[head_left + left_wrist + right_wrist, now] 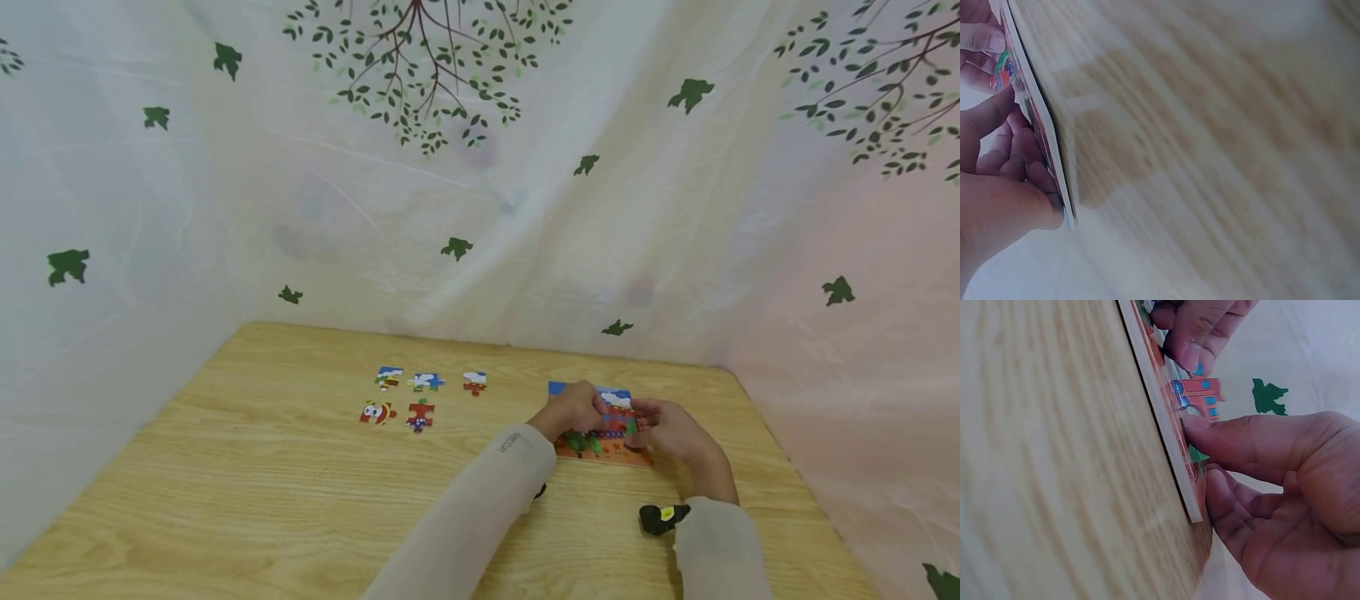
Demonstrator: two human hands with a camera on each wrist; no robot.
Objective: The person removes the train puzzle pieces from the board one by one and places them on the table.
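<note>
A puzzle board (611, 452) with a blue, red and orange picture lies on the table under both hands. Tilted up from its surface is a red puzzle piece (1205, 394) with blue windows. My left hand (574, 410) pinches this piece from the left, its other fingers curled low over the board. From the right, my right hand (675, 432) holds the piece's opposite edge with thumb and fingers. In the left wrist view a colourful bit of the piece (1004, 72) shows between the two hands; the fingers hide much of the board.
Several loose puzzle pieces lie left of the board, among them a red one (421, 413), a face piece (377, 412) and a cloud piece (475, 382). Behind the wooden table (300, 500) hangs a pale curtain (360, 250) with leaf prints.
</note>
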